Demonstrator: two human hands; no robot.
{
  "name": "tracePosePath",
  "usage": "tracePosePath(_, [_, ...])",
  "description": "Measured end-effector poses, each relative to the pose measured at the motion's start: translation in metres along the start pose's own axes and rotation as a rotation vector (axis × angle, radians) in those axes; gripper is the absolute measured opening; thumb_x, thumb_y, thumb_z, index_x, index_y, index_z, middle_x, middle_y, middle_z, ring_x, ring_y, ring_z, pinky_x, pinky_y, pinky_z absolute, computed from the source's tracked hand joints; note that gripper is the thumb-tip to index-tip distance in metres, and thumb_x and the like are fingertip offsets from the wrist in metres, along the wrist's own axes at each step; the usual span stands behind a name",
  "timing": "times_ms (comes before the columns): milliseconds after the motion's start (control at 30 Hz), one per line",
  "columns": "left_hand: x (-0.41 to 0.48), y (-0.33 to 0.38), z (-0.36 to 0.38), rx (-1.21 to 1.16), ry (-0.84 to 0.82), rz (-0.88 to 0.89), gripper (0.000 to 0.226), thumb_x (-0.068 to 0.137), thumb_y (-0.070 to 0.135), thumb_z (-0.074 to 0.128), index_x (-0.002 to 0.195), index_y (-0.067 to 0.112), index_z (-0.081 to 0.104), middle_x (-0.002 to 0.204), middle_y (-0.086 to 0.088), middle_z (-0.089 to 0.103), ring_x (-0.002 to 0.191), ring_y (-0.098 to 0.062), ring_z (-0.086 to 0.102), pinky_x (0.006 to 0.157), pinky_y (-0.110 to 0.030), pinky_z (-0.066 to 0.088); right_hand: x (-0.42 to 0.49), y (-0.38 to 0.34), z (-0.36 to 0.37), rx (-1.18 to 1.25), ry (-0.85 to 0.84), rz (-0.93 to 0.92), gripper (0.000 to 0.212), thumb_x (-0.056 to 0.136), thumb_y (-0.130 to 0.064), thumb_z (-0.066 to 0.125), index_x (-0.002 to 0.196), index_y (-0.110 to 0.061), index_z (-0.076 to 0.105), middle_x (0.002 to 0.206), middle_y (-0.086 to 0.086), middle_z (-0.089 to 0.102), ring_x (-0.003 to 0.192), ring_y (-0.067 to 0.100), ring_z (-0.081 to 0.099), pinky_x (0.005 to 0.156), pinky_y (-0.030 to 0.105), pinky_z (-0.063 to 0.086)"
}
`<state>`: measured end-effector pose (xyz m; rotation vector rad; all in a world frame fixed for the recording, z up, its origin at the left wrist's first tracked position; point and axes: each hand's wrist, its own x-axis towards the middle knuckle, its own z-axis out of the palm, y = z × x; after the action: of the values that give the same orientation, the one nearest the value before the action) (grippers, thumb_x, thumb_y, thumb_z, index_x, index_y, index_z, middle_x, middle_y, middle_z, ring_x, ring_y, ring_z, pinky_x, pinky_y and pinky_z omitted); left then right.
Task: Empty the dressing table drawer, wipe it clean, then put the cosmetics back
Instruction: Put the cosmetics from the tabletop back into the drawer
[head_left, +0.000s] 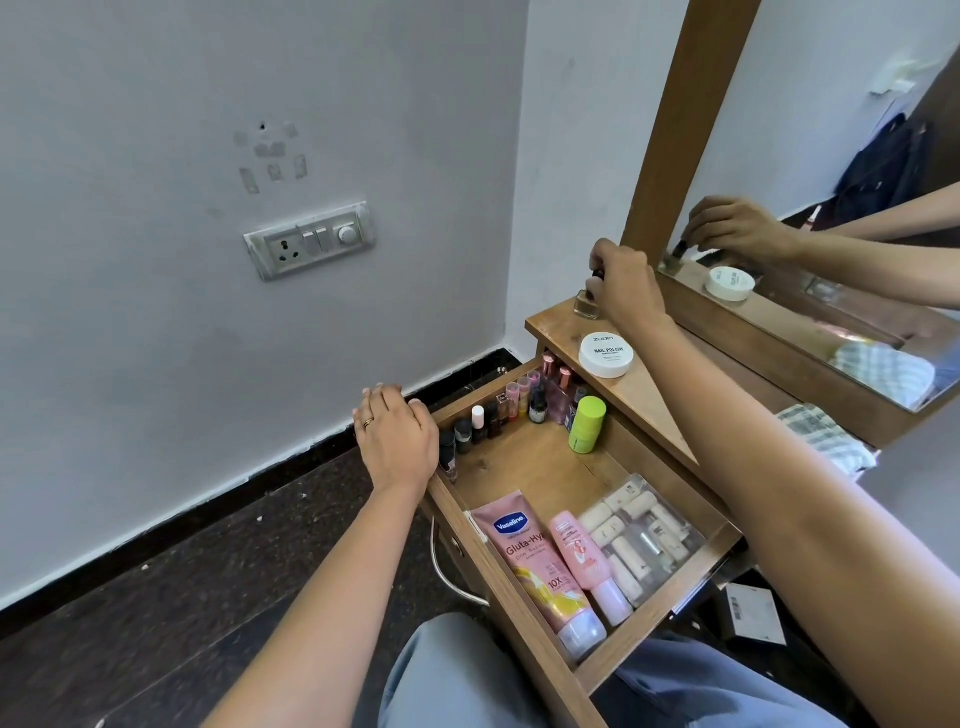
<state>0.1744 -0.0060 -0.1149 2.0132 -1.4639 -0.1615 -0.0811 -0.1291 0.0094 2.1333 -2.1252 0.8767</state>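
The wooden drawer (524, 462) stands pulled out over my lap. Inside lie a pink Vaseline tube (535, 561), a smaller pink tube (582, 561), a clear box of lipsticks (641, 535), a green stick (587, 423) and a row of small nail polish bottles (493, 415) along the left wall. My left hand (397, 436) rests on the drawer's left wall. My right hand (626, 283) pinches the cap of a small glass nail polish bottle (587, 304) standing on the table top (644, 384). A white nail polish remover jar (606, 355) sits beside it.
A wood-framed mirror (831, 291) rises at the back of the table top. A checked cloth (826, 436) lies on the table to the right. The wall with a switch plate (310, 240) is on the left. A small box (753, 613) lies on the floor at right.
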Motion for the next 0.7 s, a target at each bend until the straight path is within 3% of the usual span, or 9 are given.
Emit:
tracePosePath(167, [0.000,0.001,-0.001,-0.002,0.002,0.002,0.039,0.098,0.019,0.035,0.130,0.001,0.049,0.139,-0.018,0.049,0.141,-0.030,0.030,0.117,-0.044,0.019,-0.010,-0.016,-0.022,0.092,0.124,-0.107,0.010,0.085,0.001,0.056,0.093,-0.005,0.057,0.090,0.011,0.063,0.075,0.021,0.060,0.062,0.031,0.047])
tracePosePath(233, [0.000,0.000,0.000,-0.001,0.004,0.003,0.039,0.098,0.019,0.035,0.129,0.001,0.049,0.139,-0.018,0.049,0.140,-0.031,0.031,0.117,-0.044,0.020,-0.022,-0.033,-0.041,0.204,0.150,-0.173,0.010,0.084,0.002,0.056,0.092,-0.003,0.058,0.086,0.008,0.061,0.068,0.002,0.060,0.061,0.017,0.048])
tracePosePath(300, [0.000,0.000,0.000,-0.006,0.006,0.001,0.039,0.098,0.019,0.035,0.129,0.001,0.049,0.139,-0.018,0.050,0.140,-0.031,0.031,0.117,-0.045,0.020,-0.041,-0.050,-0.050,0.356,0.055,-0.186,0.011,0.083,0.006,0.056,0.091,-0.001,0.060,0.083,0.006,0.060,0.059,-0.012,0.058,0.052,0.004,0.042])
tracePosePath(367, [0.000,0.000,0.000,-0.011,0.006,-0.005,0.039,0.098,0.019,0.035,0.130,0.001,0.049,0.139,-0.019,0.049,0.140,-0.031,0.031,0.117,-0.045,0.020,-0.063,-0.061,-0.044,0.378,-0.091,-0.205,0.014,0.080,0.005,0.060,0.091,-0.003,0.062,0.082,0.007,0.063,0.058,-0.006,0.060,0.053,0.010,0.047])
tracePosePath(433, [0.000,0.000,0.000,-0.009,0.006,-0.001,0.039,0.098,0.019,0.035,0.130,0.001,0.049,0.139,-0.018,0.050,0.140,-0.031,0.031,0.117,-0.045,0.020,-0.085,-0.064,-0.021,0.307,-0.227,-0.258,0.015,0.077,0.002,0.062,0.089,-0.007,0.064,0.081,0.005,0.066,0.070,0.011,0.062,0.066,0.024,0.051])
tracePosePath(533, [0.000,0.001,0.001,-0.003,0.002,0.003,0.039,0.098,0.019,0.034,0.130,0.001,0.049,0.139,-0.019,0.049,0.140,-0.032,0.031,0.117,-0.045,0.020,-0.117,-0.064,0.023,0.271,-0.424,-0.288,0.018,0.076,0.002,0.061,0.089,-0.011,0.063,0.081,0.003,0.064,0.074,0.017,0.058,0.068,0.025,0.045])
tracePosePath(700, [0.001,-0.001,0.001,0.017,-0.005,0.000,0.041,0.098,0.021,0.033,0.130,0.001,0.049,0.139,-0.019,0.050,0.140,-0.031,0.032,0.118,-0.045,0.021,-0.142,-0.064,0.076,0.210,-0.543,-0.322,0.021,0.076,0.003,0.059,0.092,-0.010,0.060,0.094,0.008,0.065,0.087,0.024,0.059,0.075,0.032,0.048])
